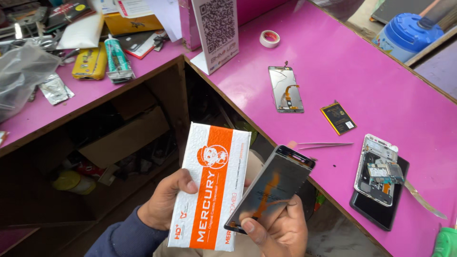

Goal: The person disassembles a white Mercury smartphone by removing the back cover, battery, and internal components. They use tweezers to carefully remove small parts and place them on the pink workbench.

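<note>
A clear bag (21, 71) is seen at far left on the pink counter (362, 81), w/ a yellow pack (90, 62) and a glue tube (116, 59) just right of it. Below the counter edge, a brown box (126, 138) is kept on a dark shelf. The left hand (164, 202) is closed around the left edge of a white-and-orange packet (212, 185), held upright in front of the counter, below its corner. The right hand (278, 228) is wrapped around the lower end of a phone screen (271, 188), tilted, touching the packet's right side. On the counter a card stand (216, 31) is set at the corner; a tape roll (270, 38) is placed right of it. Further right, a cracked screen (285, 89), a battery (338, 118), tweezers (326, 144) near the counter edge, and an opened phone (378, 169) are laid out. A blue jar (404, 35) is seen beyond the counter, at far right.
</note>
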